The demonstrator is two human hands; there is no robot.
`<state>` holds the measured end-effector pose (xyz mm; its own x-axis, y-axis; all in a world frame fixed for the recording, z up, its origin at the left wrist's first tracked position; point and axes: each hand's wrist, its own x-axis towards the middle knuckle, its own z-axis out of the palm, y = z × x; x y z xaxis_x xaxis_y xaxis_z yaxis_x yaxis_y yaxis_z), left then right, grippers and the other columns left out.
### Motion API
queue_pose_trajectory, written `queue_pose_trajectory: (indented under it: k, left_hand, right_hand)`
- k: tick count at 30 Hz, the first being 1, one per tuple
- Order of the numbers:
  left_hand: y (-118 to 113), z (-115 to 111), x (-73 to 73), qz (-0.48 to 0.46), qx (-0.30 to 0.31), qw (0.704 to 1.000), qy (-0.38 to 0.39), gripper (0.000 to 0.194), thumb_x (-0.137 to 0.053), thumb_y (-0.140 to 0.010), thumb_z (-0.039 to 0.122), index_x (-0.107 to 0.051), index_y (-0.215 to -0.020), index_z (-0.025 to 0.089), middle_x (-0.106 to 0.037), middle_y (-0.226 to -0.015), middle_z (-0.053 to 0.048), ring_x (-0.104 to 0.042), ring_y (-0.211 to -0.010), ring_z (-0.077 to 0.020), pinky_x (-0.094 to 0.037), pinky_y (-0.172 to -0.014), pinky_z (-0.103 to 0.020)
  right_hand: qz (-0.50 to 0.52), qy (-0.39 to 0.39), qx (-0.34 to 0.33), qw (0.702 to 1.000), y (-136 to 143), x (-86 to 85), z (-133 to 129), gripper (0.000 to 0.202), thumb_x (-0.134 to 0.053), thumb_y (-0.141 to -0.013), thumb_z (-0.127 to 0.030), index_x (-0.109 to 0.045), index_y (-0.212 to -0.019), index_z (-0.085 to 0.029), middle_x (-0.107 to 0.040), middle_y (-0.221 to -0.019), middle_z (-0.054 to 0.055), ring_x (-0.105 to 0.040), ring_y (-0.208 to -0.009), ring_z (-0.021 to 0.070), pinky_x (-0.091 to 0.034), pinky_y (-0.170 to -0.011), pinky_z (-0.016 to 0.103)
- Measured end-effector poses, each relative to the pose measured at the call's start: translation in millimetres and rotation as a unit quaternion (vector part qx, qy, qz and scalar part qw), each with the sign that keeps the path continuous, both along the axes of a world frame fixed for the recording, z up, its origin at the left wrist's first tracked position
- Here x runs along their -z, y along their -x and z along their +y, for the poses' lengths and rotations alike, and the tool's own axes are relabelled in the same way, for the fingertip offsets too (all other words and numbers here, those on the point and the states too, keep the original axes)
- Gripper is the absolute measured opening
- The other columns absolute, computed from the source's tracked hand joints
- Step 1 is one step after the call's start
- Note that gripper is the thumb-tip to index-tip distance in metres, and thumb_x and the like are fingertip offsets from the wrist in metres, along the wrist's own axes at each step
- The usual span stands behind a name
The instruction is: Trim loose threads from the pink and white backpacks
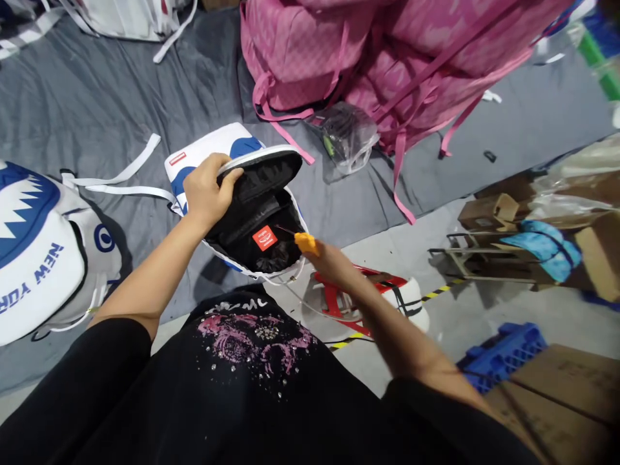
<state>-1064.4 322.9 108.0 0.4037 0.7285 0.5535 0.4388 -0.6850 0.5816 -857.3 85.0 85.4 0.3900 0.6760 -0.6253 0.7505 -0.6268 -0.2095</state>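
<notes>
Grey cloth [194, 84]: red label [264, 237] inside bag [220, 137].

I watch through one camera, worn on the person's head, looking forward and steeply down. The black shirt [232, 400] is nearest my lens, filling the bottom centre. The left hand [208, 190] and right hand [332, 261] sit farther out, around mid-frame. Beyond them I see the grey-covered table [194, 97] slanting across the top, and floor [426, 226] at right.
</notes>
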Motion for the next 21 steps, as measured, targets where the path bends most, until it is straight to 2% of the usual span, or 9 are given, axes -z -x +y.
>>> queue_pose_trajectory:
  k: [3,5,8,12,15,17,19,21]
  left_hand:
    - [0.2,-9.2,0.2,0.006,0.035,0.999,0.010,0.028,-0.057,-0.095,0.045,-0.065,-0.099,0.018,-0.071,-0.096,-0.007,-0.066,-0.091,-0.0200,-0.045,-0.082,-0.029]
    - [3.1,-11.8,-0.8,0.008,0.041,0.999,0.021,0.026,-0.058,-0.095,0.043,-0.066,-0.098,0.018,-0.073,-0.096,-0.006,-0.067,-0.089,-0.0193,-0.045,-0.080,-0.028]
    - [8.3,-13.0,-2.9,0.011,0.027,0.999,0.035,0.026,-0.059,-0.093,0.043,-0.068,-0.096,0.019,-0.074,-0.092,-0.005,-0.067,-0.084,-0.0184,-0.044,-0.076,-0.027]
    - [9.9,-21.4,-4.6,0.023,0.034,0.998,0.053,0.027,-0.061,-0.091,0.045,-0.071,-0.094,0.019,-0.076,-0.089,-0.005,-0.068,-0.081,-0.0194,-0.046,-0.074,-0.027]
    - [9.6,-36.3,-5.8,0.030,0.058,0.996,0.066,0.029,-0.062,-0.091,0.046,-0.073,-0.093,0.019,-0.077,-0.089,-0.006,-0.070,-0.079,-0.0207,-0.048,-0.073,-0.029]
    - [12.6,-49.8,-8.7,0.045,0.084,0.992,0.088,0.031,-0.061,-0.091,0.047,-0.074,-0.093,0.019,-0.077,-0.091,-0.007,-0.071,-0.081,-0.0220,-0.050,-0.074,-0.031]
    - [20.1,-64.4,-12.0,0.074,0.134,0.978,0.142,0.033,-0.063,-0.089,0.050,-0.074,-0.099,0.021,-0.077,-0.095,-0.007,-0.072,-0.086,-0.0236,-0.053,-0.078,-0.033]
    - [32.2,-75.9,-11.2,0.120,0.228,0.935,0.242,0.036,-0.066,-0.087,0.052,-0.073,-0.111,0.026,-0.076,-0.107,-0.006,-0.071,-0.096,-0.0247,-0.055,-0.086,-0.036]
  right_hand:
    - [-0.006,0.081,-0.064,0.995,-33.5,-40.4,7.8,0.025,-0.067,-0.089,-0.028,-0.069,-0.111,-0.017,-0.073,-0.096,0.013,-0.069,-0.092,0.0291,-0.047,-0.076,0.032]
    - [0.015,0.116,-0.044,0.992,-46.2,-57.5,10.3,0.020,-0.071,-0.084,-0.025,-0.071,-0.103,-0.018,-0.071,-0.085,0.010,-0.069,-0.082,0.0265,-0.047,-0.071,0.031]
    - [0.046,0.121,0.018,0.991,-52.9,-67.6,9.4,0.021,-0.072,-0.083,-0.026,-0.071,-0.102,-0.018,-0.066,-0.076,0.006,-0.066,-0.072,0.0218,-0.045,-0.064,0.029]
    - [0.122,0.062,0.074,0.988,-49.0,-61.3,2.9,0.019,-0.064,-0.088,-0.025,-0.067,-0.106,-0.019,-0.060,-0.066,-0.001,-0.055,-0.056,0.0130,-0.041,-0.055,0.024]
    - [0.184,0.033,0.114,0.976,-46.8,-45.7,-6.3,0.021,-0.058,-0.090,-0.028,-0.063,-0.108,-0.019,-0.051,-0.056,-0.006,-0.046,-0.045,0.0099,-0.038,-0.046,0.022]
    - [0.229,0.009,0.146,0.962,-50.3,-32.5,-17.2,0.022,-0.061,-0.088,-0.035,-0.060,-0.103,-0.018,-0.048,-0.053,-0.008,-0.045,-0.041,0.0097,-0.037,-0.043,0.022]
    - [0.302,-0.036,0.193,0.933,-58.3,-19.7,-33.4,0.032,-0.067,-0.083,-0.045,-0.056,-0.097,-0.019,-0.054,-0.054,-0.007,-0.052,-0.044,0.0114,-0.041,-0.044,0.022]
    - [0.380,-0.092,0.245,0.887,-67.6,-8.5,-53.8,0.046,-0.072,-0.076,-0.057,-0.052,-0.093,-0.020,-0.063,-0.062,-0.003,-0.062,-0.053,0.0146,-0.048,-0.051,0.024]
